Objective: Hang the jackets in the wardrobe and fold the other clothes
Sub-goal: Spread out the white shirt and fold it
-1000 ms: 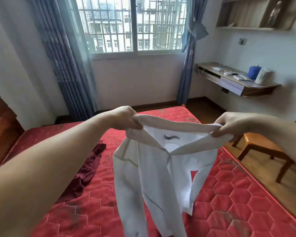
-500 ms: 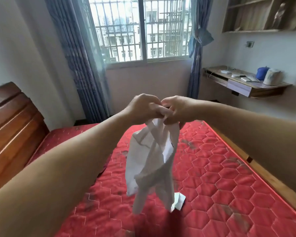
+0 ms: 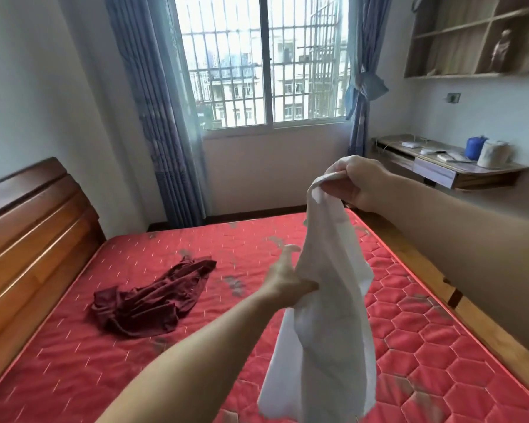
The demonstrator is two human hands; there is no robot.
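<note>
Right hand (image 3: 359, 183) is raised at about 1 o'clock from frame centre, fingers curled, grasping the top edge of a white garment (image 3: 324, 300). The cloth bunches over the knuckles and hangs straight down from the grip, doubled lengthwise. Its lower end is at 5 o'clock, in the air above the mattress (image 3: 135, 377); whether the hem touches the bed cannot be told.

Left hand (image 3: 287, 277) reaches in from 7 o'clock and meets the hanging garment about midway down its left edge. The thumb points up, free of the cloth. The fingers pass behind the fabric and are hidden, so it cannot be told whether this hand is clasping the cloth or only laid against it.

The mattress is red with a quilted hexagon pattern and grey scuff marks. A dark red garment (image 3: 153, 303) lies crumpled on it at 9 o'clock, well apart from both hands and from the white garment.

Wooden headboard (image 3: 28, 239) runs along the 9 o'clock edge. A barred window (image 3: 263, 62) is at 12 o'clock, with blue curtains (image 3: 153, 96) on either side. At 2 o'clock a wall-mounted desk (image 3: 449, 169) carries a blue container (image 3: 474, 147) and a white roll (image 3: 493, 154), just beside each other. A wooden wall shelf (image 3: 471, 35) hangs above the desk, holding a small figurine (image 3: 500, 50).
</note>
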